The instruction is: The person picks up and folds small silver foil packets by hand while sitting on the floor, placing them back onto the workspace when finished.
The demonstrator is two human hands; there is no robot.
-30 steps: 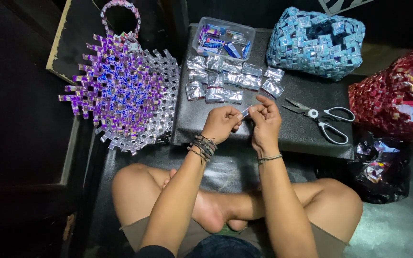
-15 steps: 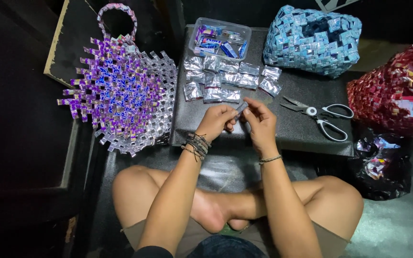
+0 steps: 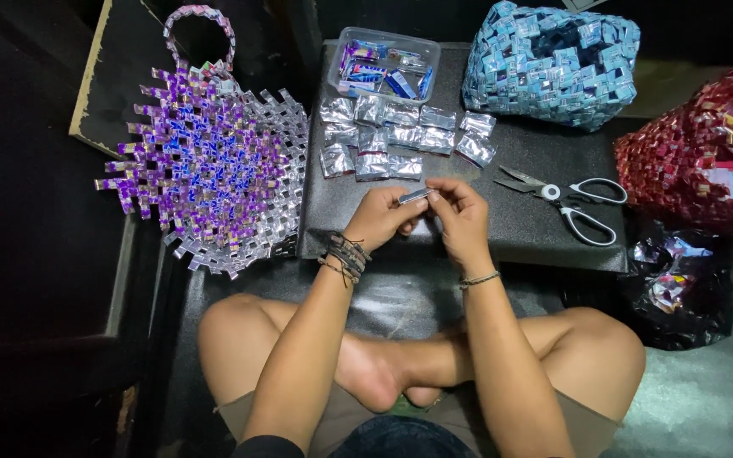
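Both hands meet over the near edge of the low black board [image 3: 502, 229], which serves as the landmark here. The left hand [image 3: 381, 218] and the right hand [image 3: 461, 219] come together fingertip to fingertip, pinched from either end on a small folded silver foil strip [image 3: 415, 196] that sits between them just above the board's surface. Beyond the hands, toward the board's far side, lies a cluster of flat folded silver foil pieces [image 3: 400, 136] in loose rows. At the board's far left corner stands a clear rectangular plastic tub [image 3: 385, 68] with blue and purple wrappers inside. On the board's right part, well apart from the right hand, lie white-handled scissors [image 3: 566, 197] with blades open. At the board's far right corner rests a woven blue and silver wrapper bag [image 3: 553, 59]. Left of the board, just beside its edge, lies a partly woven purple and silver wrapper basket [image 3: 209, 165] with a looped handle. Right of the board sits a woven red wrapper bag [image 3: 706, 153], and nearer than it a black plastic bag [image 3: 680, 284] with shiny scraps.
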